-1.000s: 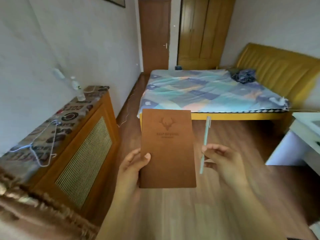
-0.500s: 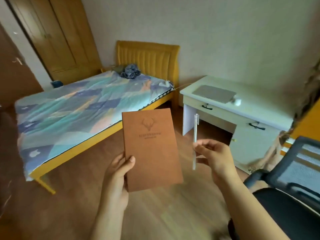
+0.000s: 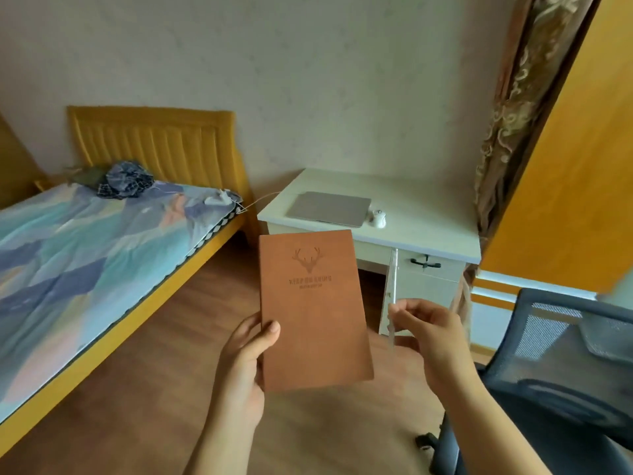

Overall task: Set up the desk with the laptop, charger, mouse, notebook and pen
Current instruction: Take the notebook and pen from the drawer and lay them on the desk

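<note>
In the head view, the one view given, the scene has swung round since a second ago: then a door, a cupboard and the foot of the bed were faced, half a second ago the desk had come in at the right edge, and now the desk (image 3: pixel 421 214) is seen near the middle, beyond the hands, with the wall behind it. The notebook (image 3: pixel 313 310) is held upright as before in the left hand (image 3: pixel 245 363), thumb laid on its cover and fingers hidden behind it; the pen (image 3: pixel 394 286) is pinched upright in the curled fingers of the right hand (image 3: pixel 430 332), just beside the notebook and not touching it. It can be judged from this that both are being carried to the desk, where the closed laptop (image 3: pixel 329 209) and the mouse (image 3: pixel 378 219) are already laid side by side, so that only the setting down of these two appears to be left. The charger cannot be made out; a thin cable (image 3: pixel 265 200) is seen running from the bed (image 3: pixel 102 241) towards the desk, but its ends are not clear. The pen is pale and blurred against the desk front. The chair (image 3: pixel 555 365) is cut off by the right and lower edges.
</note>
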